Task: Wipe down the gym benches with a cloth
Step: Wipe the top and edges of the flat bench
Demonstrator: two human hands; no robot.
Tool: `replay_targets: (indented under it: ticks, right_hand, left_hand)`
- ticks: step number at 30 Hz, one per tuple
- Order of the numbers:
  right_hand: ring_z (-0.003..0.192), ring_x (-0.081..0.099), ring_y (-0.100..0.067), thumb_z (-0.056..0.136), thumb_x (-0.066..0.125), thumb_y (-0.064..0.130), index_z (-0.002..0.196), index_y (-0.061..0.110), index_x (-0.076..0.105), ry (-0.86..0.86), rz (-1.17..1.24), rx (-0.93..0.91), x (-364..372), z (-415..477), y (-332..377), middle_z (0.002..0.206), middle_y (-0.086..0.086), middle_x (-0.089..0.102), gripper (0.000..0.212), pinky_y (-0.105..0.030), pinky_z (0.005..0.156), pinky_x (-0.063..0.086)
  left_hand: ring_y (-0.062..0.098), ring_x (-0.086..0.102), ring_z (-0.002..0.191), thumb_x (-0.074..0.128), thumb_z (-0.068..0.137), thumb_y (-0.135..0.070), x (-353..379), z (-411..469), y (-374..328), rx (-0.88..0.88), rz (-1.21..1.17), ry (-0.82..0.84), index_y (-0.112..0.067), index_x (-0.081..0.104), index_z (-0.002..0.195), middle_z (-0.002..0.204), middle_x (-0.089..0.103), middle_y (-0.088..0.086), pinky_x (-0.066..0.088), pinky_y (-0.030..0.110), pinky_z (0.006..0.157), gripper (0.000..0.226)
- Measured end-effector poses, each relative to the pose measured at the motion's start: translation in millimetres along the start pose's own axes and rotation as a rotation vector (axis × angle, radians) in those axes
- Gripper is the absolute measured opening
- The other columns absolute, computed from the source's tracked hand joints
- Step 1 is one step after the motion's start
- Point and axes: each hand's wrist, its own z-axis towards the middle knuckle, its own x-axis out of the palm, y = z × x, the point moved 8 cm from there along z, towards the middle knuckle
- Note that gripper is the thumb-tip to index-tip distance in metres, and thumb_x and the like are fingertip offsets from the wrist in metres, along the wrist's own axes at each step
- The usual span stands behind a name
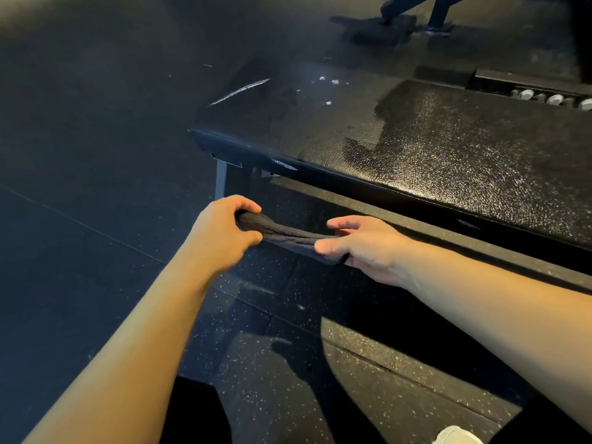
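Before the worktop (416, 149), the left hand (224, 232) and right hand (362, 248) each grip an end of the cloth (288, 235), seemingly soft and limp, best bunched in one palm.

dim, warm light | glare on bench pad (448, 149) — soft far corners

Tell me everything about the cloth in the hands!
The cloth is dark and looks fuzzy, like a towel. Bunched into a rope, it stretches between two hands: the left hand grips one end, the right hand pinches the other. It is in the air beside the bench, not touching it.
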Motion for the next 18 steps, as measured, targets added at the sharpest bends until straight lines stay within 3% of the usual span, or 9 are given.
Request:
replay_targets:
  ticks: [1, 3, 5, 7, 10, 13, 16, 18]
  right_hand:
    - [0.111, 0.061, -0.019, 0.057, 0.097, 0.016, 0.115, 0.021, 0.07, 0.004, -0.176, -0.052, 0.3, -2.4, 4.6, 0.117, -0.004, 0.065, 0.065, -0.037, 0.101, 0.048]
    - [0.098, 0.061, -0.01, 0.072, 0.091, 0.02, 0.107, 0.024, 0.075, -0.011, -0.515, -0.151, 1.4, -8.5, 12.6, 0.105, 0.004, 0.069, 0.039, -0.023, 0.079, 0.045]
    - [0.09, 0.065, -0.011, 0.085, 0.081, 0.023, 0.094, 0.024, 0.079, -0.052, -0.655, -0.202, 0.4, -11.2, 16.0, 0.092, 0.005, 0.072, 0.01, -0.021, 0.067, 0.044]
    - [0.085, 0.066, -0.012, 0.09, 0.076, 0.027, 0.086, 0.023, 0.078, -0.08, -0.678, -0.187, -1.6, -11.6, 14.2, 0.085, 0.003, 0.073, 0.006, -0.023, 0.062, 0.044]
    - [0.078, 0.064, -0.012, 0.092, 0.074, 0.031, 0.078, 0.019, 0.076, -0.109, -0.669, -0.168, -2.6, -15.1, 17.2, 0.081, -0.001, 0.071, 0.018, -0.024, 0.058, 0.041]
    - [0.078, 0.065, -0.017, 0.092, 0.073, 0.033, 0.077, 0.017, 0.075, -0.129, -0.611, -0.197, -0.9, -18.8, 23.8, 0.082, -0.007, 0.072, 0.023, -0.028, 0.06, 0.048]
    - [0.091, 0.072, -0.028, 0.093, 0.072, 0.029, 0.084, 0.013, 0.078, -0.119, -0.371, -0.141, 0.8, -16.9, 20.5, 0.092, -0.013, 0.076, 0.019, -0.045, 0.079, 0.063]
    - [0.094, 0.074, -0.031, 0.097, 0.067, 0.024, 0.098, 0.007, 0.076, -0.043, -0.107, -0.075, 5.6, -18.4, 19.4, 0.099, -0.017, 0.076, 0.019, -0.046, 0.079, 0.064]
  left_hand:
    - [0.015, 0.061, 0.098, 0.083, 0.083, -0.013, 2.3, 0.1, -0.7, 0.011, 0.045, 0.024, -0.03, 0.066, 0.11, 0.105, 0.064, -0.007, 0.048, 0.022, 0.083, 0.036]
    - [0.019, 0.056, 0.1, 0.085, 0.081, -0.017, 6.8, -0.2, -1.9, 0.021, 0.131, 0.062, -0.033, 0.066, 0.099, 0.095, 0.058, -0.012, 0.051, 0.034, 0.089, 0.031]
    - [0.022, 0.053, 0.099, 0.084, 0.082, -0.023, 8.2, -0.8, -4.4, 0.027, 0.18, 0.074, -0.031, 0.07, 0.09, 0.088, 0.054, -0.013, 0.049, 0.043, 0.094, 0.018]
    - [0.017, 0.047, 0.093, 0.079, 0.087, -0.03, 7.6, -2.0, -8.6, 0.047, 0.211, 0.051, -0.022, 0.073, 0.086, 0.082, 0.05, -0.012, 0.041, 0.038, 0.099, 0.01]
    - [0.015, 0.043, 0.09, 0.07, 0.092, -0.032, 9.5, -3.3, -11.3, 0.035, 0.187, 0.032, -0.015, 0.067, 0.075, 0.082, 0.052, -0.005, 0.037, 0.036, 0.094, 0.024]
    - [0.018, 0.05, 0.074, 0.061, 0.095, -0.033, 20.5, -4.4, -11.5, -0.037, 0.039, 0.08, -0.017, 0.052, 0.072, 0.076, 0.057, 0.001, 0.045, 0.036, 0.068, 0.03]
    - [0.014, 0.046, 0.064, 0.058, 0.098, -0.038, 34.9, -9.4, -25.8, -0.001, -0.027, 0.145, -0.017, 0.049, 0.076, 0.071, 0.052, 0.0, 0.039, 0.031, 0.059, 0.031]
    - [0.012, 0.047, 0.066, 0.058, 0.099, -0.044, 41.8, -12.6, -36.0, 0.049, -0.042, 0.18, -0.017, 0.052, 0.081, 0.074, 0.053, -0.001, 0.04, 0.029, 0.061, 0.033]
